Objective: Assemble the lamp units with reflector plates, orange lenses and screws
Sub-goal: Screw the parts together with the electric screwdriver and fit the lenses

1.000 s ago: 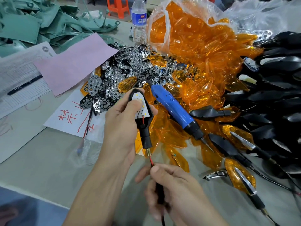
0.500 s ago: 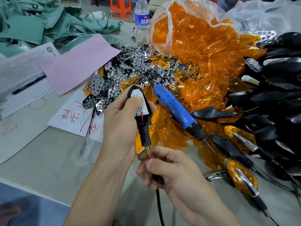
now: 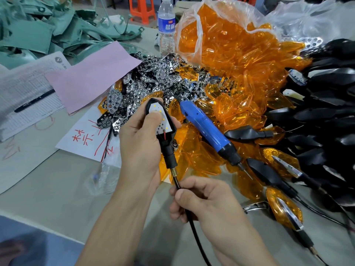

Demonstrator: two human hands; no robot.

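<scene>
My left hand (image 3: 141, 148) grips a black lamp housing (image 3: 166, 140) upright, thumb pressing on the white LED board inside it. My right hand (image 3: 203, 200) pinches the black cable sleeve (image 3: 194, 233) just below the housing's threaded stem. A heap of chrome reflector plates (image 3: 153, 81) lies behind the housing. Orange lenses (image 3: 236, 60) spill from a clear bag and spread across the table. A blue electric screwdriver (image 3: 209, 131) rests on the lenses, tip toward me. No screws can be made out.
Black lamp housings (image 3: 326, 120) pile at the right; assembled units with orange lenses (image 3: 284, 208) lie at the near right. A water bottle (image 3: 166, 27), pink sheet (image 3: 94, 75), printed papers with a pen (image 3: 34, 100) and green plastic parts (image 3: 38, 27) sit at the left and back.
My right hand has slid the black sleeve up the red wire toward the housing stem; the bare red wire is now covered. The left hand keeps holding the housing.
</scene>
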